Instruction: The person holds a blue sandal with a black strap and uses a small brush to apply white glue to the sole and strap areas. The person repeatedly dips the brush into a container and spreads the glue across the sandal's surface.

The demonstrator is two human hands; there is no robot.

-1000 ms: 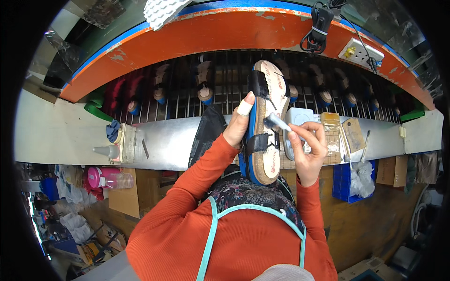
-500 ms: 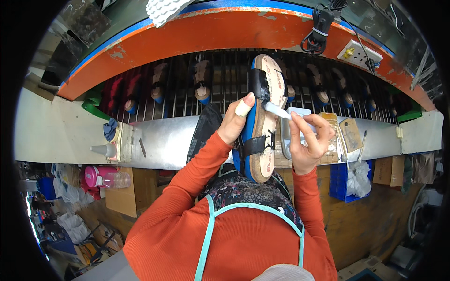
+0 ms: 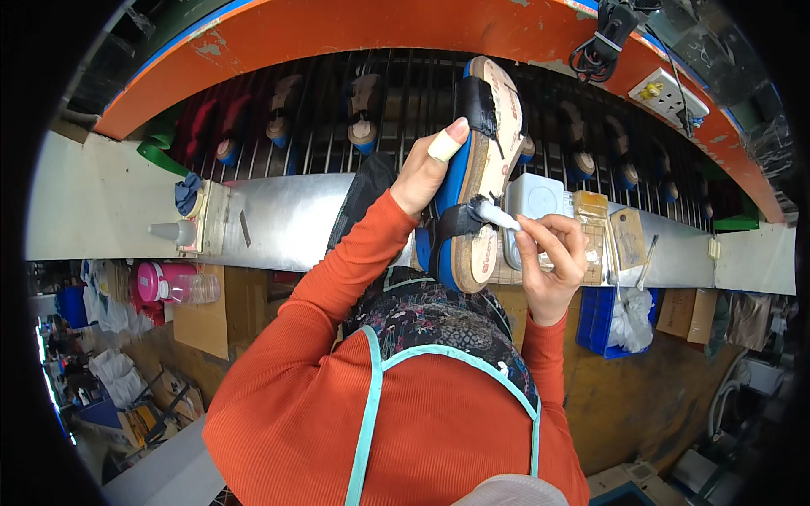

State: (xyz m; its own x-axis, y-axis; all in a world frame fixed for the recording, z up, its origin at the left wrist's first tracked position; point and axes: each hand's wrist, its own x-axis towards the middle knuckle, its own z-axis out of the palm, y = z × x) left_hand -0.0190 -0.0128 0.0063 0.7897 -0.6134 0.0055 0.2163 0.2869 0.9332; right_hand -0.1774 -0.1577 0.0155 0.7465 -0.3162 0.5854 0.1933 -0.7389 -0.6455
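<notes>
In front of me, a blue shoe last stands on end, sole side toward me. It bears a pale insole with a cork-coloured edge and black straps folded over onto the sole. My left hand, a pale wrap on its thumb, grips the last by its left side. My right hand pinches a short white brush between thumb and fingertips. Its tip touches the end of the lower strap at the insole. A grey plastic container stands behind the right hand.
Several lasts with straps lie on a rack of metal rods under an orange frame. A metal bench runs along it, with a white nozzle bottle at left and brushes at right. A blue crate sits below.
The brush has gone from the upper strap down to the lower strap on the sole. The last has tilted slightly, its top toward the right. The whole view has shifted a little.
</notes>
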